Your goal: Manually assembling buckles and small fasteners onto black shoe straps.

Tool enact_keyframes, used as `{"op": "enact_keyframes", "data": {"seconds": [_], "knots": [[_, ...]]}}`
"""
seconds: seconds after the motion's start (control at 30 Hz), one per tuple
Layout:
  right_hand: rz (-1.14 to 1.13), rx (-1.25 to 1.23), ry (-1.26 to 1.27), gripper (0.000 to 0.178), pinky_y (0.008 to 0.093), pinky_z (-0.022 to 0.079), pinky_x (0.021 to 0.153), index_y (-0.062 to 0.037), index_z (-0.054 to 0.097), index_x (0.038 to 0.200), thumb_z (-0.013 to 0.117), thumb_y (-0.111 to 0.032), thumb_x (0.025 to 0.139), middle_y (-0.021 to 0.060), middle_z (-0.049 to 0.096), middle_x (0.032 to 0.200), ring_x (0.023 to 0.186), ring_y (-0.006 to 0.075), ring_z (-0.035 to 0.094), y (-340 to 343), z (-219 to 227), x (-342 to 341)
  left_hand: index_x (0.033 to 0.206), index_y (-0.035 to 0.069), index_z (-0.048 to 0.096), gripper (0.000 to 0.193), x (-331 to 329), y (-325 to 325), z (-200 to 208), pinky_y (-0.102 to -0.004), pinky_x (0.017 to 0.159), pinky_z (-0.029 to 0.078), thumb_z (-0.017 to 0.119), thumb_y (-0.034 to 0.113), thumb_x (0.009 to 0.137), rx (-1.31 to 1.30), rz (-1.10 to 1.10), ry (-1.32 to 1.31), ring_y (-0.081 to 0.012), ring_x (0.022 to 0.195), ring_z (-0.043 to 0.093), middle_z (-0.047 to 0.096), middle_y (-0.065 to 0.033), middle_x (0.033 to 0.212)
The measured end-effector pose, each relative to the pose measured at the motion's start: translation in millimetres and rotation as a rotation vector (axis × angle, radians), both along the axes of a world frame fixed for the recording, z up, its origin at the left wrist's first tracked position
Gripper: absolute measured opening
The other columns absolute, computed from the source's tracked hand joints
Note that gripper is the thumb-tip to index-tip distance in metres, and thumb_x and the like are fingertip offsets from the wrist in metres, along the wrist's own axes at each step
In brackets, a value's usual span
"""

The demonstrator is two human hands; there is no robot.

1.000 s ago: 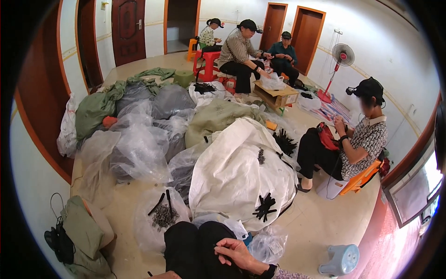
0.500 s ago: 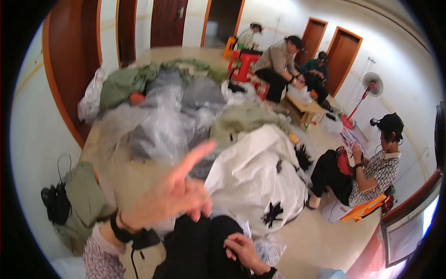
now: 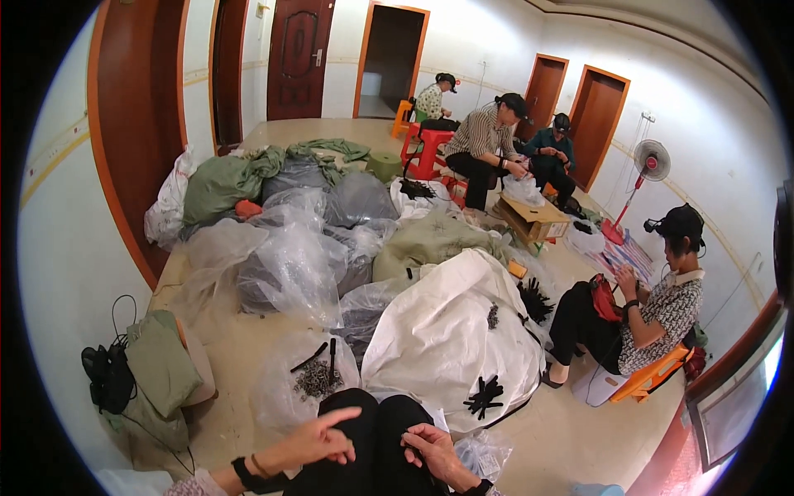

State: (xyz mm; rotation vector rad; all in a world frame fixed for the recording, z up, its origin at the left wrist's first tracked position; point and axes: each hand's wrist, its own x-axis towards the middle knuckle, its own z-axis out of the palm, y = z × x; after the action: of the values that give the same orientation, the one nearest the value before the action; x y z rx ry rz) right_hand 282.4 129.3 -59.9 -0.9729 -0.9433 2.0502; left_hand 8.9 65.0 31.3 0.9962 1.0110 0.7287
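My left hand (image 3: pixel 318 440) hovers by my left thigh, index finger stretched out and the other fingers loosely curled, with nothing visible in it. Over my right thigh, my right hand (image 3: pixel 432 453) has thumb and fingers drawn together; whatever they may hold is too small to make out. Just beyond my left knee lies a clear plastic bag (image 3: pixel 277 388) bearing a heap of small metal pieces (image 3: pixel 317 380) and two black strips (image 3: pixel 332 357). In front of my knees spreads a white sack (image 3: pixel 438 318) with a bundle of black strips (image 3: pixel 483 398) and a small dark pile (image 3: pixel 493 316).
Grey-filled clear bags (image 3: pixel 289 269) and green sacks (image 3: pixel 219 190) cover the middle floor. On the right a co-worker (image 3: pixel 662 306) sits on an orange stool; several others sit farther back near a cardboard box (image 3: pixel 533 219). A fan (image 3: pixel 652 161) stands by the right wall.
My left hand has dropped down and back toward my lap from its raised place, uncovering the bag of metal pieces. My right hand stays over my thigh. The view has tilted slightly.
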Motion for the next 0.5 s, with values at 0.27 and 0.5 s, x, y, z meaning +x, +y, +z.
{"op": "enact_keyframes", "data": {"seconds": [0.27, 0.5], "knots": [[-0.008, 0.034, 0.000, 0.007, 0.0216, 0.042, 0.044, -0.0016, 0.063, 0.094, 0.065, -0.008, 0.091, 0.0072, 0.066, 0.082, 0.059, 0.0124, 0.061, -2, 5, -4, 0.097, 0.001, 0.070, 0.030, 4, -89, -1, -0.0197, 0.064, 0.049, 0.061, 0.029, 0.095, -0.194, 0.073, 0.006, -0.0092, 0.068, 0.061, 0.066, -0.0041, 0.076], [-0.021, 0.067, -0.019, 0.005, 0.0216, 0.042, 0.044, -0.0029, 0.063, 0.093, 0.064, -0.007, 0.091, 0.0077, 0.066, 0.083, 0.059, 0.0128, 0.061, -7, 3, -2, 0.087, 0.002, 0.070, 0.026, -6, -120, -23, -0.0200, 0.062, 0.049, 0.063, 0.026, 0.092, -0.285, -0.051, 0.156, -0.0083, 0.067, 0.061, 0.066, -0.0026, 0.074]]}}
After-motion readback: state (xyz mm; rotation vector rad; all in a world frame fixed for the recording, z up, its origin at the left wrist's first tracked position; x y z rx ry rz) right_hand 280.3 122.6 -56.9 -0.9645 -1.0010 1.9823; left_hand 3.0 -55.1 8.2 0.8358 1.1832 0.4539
